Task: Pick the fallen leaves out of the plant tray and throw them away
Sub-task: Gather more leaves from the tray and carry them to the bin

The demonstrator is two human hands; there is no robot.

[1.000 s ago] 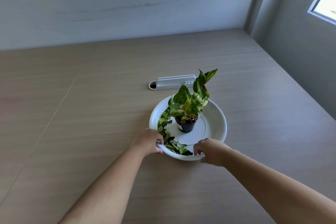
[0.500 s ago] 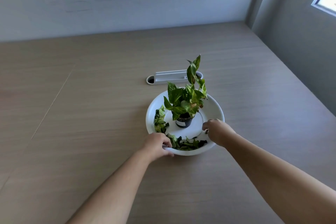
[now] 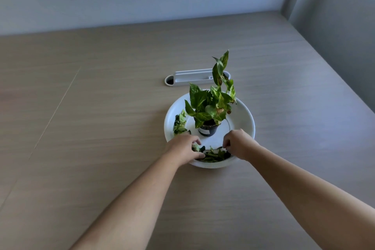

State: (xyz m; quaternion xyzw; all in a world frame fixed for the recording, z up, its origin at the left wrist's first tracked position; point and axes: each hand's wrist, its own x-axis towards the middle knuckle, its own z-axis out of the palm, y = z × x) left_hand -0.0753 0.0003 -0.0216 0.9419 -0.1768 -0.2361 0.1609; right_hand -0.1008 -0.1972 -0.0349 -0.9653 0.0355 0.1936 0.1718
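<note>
A round white plant tray (image 3: 249,122) sits on the wooden table with a small black pot (image 3: 208,130) and its green variegated plant (image 3: 212,104) in the middle. Fallen leaves (image 3: 213,156) lie heaped along the tray's near rim, and a second clump of fallen leaves (image 3: 179,123) lies at its left side. My left hand (image 3: 183,148) reaches over the near-left rim, thumb and fingers closed around a pale leaf. My right hand (image 3: 238,144) is inside the near-right part, fingertips pinched down into the leaf heap.
A white oblong cable port (image 3: 192,77) is set into the table (image 3: 101,128) just behind the tray. Walls close the table's far edge and right side. No bin is in view.
Both hands have left the tray's rim and moved inward onto the near leaf heap. The tray was turned, so the leaves sit more toward me.
</note>
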